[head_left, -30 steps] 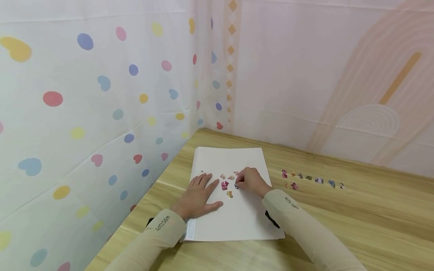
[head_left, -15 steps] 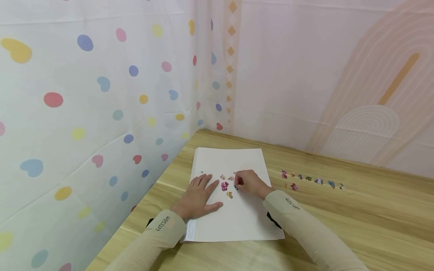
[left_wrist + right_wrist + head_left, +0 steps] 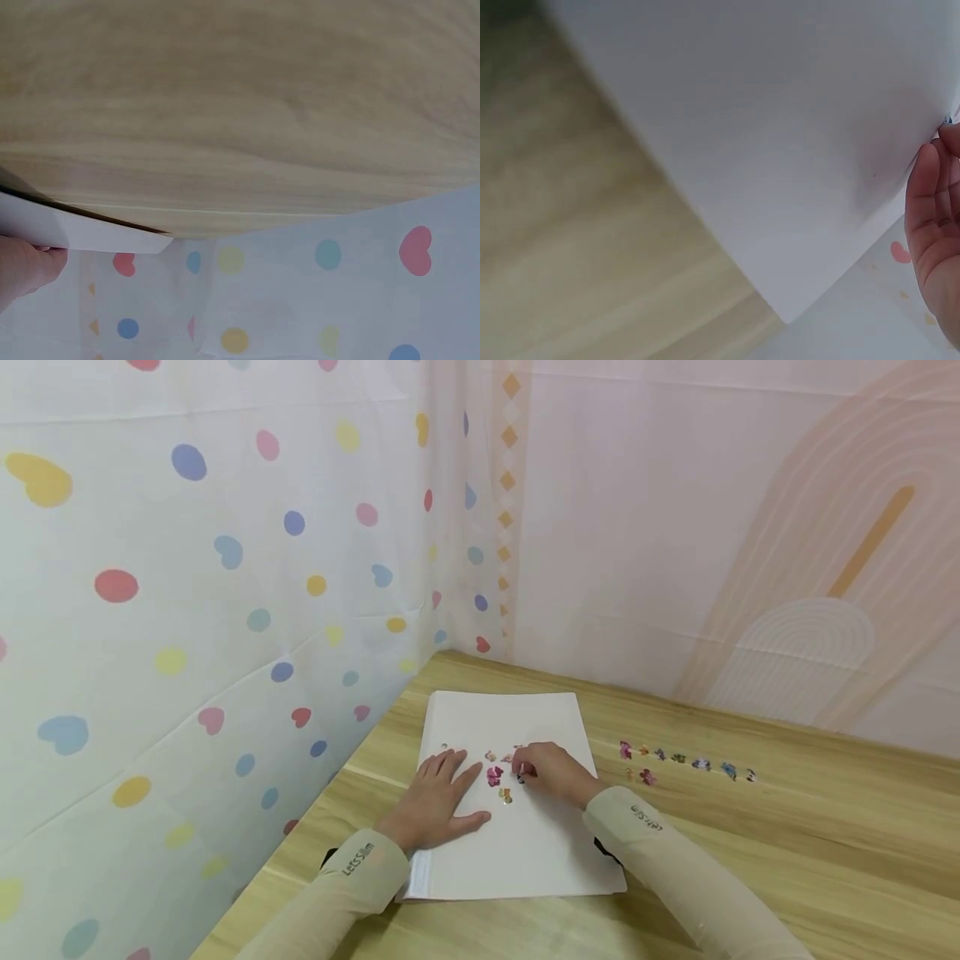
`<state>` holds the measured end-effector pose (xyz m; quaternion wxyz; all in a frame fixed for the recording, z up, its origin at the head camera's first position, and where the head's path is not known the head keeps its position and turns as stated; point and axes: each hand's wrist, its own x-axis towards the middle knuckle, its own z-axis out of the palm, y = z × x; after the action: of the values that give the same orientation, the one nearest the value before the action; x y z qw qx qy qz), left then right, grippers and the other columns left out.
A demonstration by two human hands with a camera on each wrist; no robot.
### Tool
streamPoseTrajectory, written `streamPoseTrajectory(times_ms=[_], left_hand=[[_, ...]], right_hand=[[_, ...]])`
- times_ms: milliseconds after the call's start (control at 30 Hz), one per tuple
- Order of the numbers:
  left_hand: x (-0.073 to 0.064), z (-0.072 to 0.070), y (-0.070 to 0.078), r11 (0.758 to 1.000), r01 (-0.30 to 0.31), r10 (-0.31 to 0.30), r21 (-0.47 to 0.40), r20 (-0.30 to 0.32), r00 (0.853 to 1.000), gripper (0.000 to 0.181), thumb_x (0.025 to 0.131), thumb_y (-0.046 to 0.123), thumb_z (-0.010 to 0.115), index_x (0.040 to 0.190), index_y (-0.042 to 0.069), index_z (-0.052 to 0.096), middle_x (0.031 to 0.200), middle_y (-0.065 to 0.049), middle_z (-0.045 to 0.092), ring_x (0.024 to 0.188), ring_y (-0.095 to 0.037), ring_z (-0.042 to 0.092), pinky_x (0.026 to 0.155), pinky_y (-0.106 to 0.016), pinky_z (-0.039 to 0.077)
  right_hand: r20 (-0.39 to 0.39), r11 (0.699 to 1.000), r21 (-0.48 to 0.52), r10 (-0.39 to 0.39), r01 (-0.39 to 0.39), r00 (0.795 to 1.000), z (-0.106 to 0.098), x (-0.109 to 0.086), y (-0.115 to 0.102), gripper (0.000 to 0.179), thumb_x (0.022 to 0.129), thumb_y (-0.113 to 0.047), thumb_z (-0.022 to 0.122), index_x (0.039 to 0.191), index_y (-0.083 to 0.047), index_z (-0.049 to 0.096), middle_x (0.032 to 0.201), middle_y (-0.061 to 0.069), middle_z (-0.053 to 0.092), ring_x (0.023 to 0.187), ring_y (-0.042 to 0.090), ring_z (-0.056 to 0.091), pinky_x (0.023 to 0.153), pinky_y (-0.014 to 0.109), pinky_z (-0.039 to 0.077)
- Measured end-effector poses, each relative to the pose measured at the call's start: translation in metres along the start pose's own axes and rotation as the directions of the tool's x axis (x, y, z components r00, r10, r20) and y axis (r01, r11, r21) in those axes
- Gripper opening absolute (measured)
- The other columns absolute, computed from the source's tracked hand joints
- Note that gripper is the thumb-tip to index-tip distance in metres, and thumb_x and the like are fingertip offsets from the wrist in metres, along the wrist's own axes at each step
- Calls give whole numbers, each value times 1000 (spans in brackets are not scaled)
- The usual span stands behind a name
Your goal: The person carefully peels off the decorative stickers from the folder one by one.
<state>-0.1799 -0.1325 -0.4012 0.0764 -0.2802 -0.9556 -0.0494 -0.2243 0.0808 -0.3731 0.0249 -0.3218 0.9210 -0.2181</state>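
Note:
My left hand rests flat with spread fingers on the left part of a white pad of paper. At the middle of the pad, my right hand has its fingers curled, with thumb and fingertips pinching at a small dark blue shiny piece right at the paper. A bit of blue shows by the thumb tip in the right wrist view. Just left of these fingertips lie a magenta piece, a yellow-orange one and small pinkish ones. My right hand partly hides this cluster.
Right of the pad, several small colourful pieces lie in a row on the wooden table, with a magenta piece below the row. A dotted curtain stands along the left edge, and a pale pink curtain behind.
My right hand has shifted slightly, its fingertips staying at the dark blue piece while its fingers curl more. My left hand keeps its place on the pad. The head view tilts up a little.

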Motion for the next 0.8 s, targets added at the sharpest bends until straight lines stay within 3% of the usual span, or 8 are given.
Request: streamPoseTrajectory(times_ms=[200, 367, 600, 800], left_hand=[[0, 1, 0, 1000, 10, -10, 2, 5, 1000, 72, 81, 63, 39, 134, 15, 40, 136, -14, 32, 125, -30, 25, 102, -46, 18], [0, 1, 0, 1000, 16, -16, -5, 12, 1000, 72, 81, 63, 39, 134, 15, 40, 136, -13, 32, 126, -30, 25, 103, -46, 17], [0, 1, -1, 1000, -2, 2, 1, 4, 1000, 72, 81, 62, 40, 134, 14, 40, 135, -14, 33, 125, -31, 26, 103, -45, 17], [-1, -2, -2, 1000, -22, 22, -4, -8, 1000, 71, 81, 62, 40, 132, 12, 41, 134, -15, 35, 123, -32, 29, 102, -46, 19]], right_hand=[[4, 999, -7, -41, 41, 999, -2, -4, 1, 14, 77, 2, 62, 72, -11, 60, 68, -5, 53, 65, 9, 45, 62, 23, 41], [6, 994, 103, -39, 38, 999, -8, -11, 3, 11, 79, 0, 62, 73, -8, 60, 70, -4, 56, 64, 7, 45, 60, 20, 40], [-43, 961, 271, 77, -63, 996, -20, -27, 15, 5, 81, -4, 61, 76, -6, 62, 74, -2, 57, 66, 9, 48, 58, 22, 42], [-119, 917, 366, 216, -159, 969, -35, -48, 34, 6, 84, -8, 58, 84, -6, 64, 82, 1, 59, 70, 14, 50, 60, 26, 44]])
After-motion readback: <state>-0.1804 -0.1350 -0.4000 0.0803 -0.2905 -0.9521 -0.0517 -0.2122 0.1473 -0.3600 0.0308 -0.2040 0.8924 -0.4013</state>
